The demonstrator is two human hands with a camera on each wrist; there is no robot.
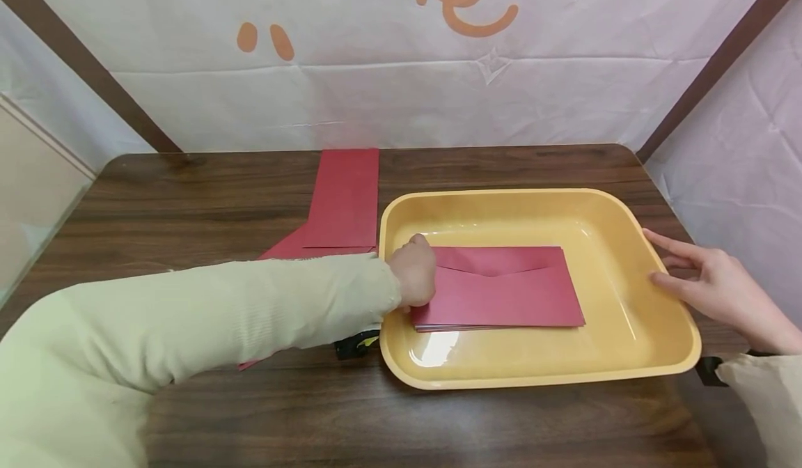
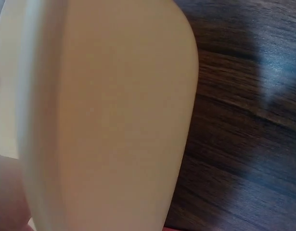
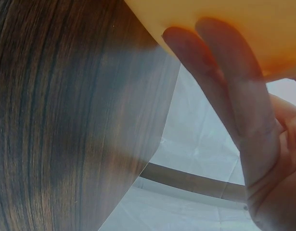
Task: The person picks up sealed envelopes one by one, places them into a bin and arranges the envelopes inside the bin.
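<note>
In the head view, a yellow plastic tray (image 1: 614,273) stands on the wooden table, with a stack of red envelopes (image 1: 501,294) inside it. My left hand (image 1: 415,271) reaches over the tray's left wall, fingers curled at the left end of the stack, holding the envelopes there. Its fingertips are hidden. The left wrist view mostly shows the outside of the tray wall (image 2: 119,115). At the right rim, my right hand (image 1: 714,283) grips the tray, thumb at the rim. Its fingers (image 3: 239,82) lie along the tray's outer side in the right wrist view.
More red envelopes (image 1: 344,200) lie on the table left of the tray, partly covered by the left sleeve (image 1: 282,308). A white cloth wall (image 1: 401,106) rises behind the dark wooden table (image 1: 188,203), and another stands at the right.
</note>
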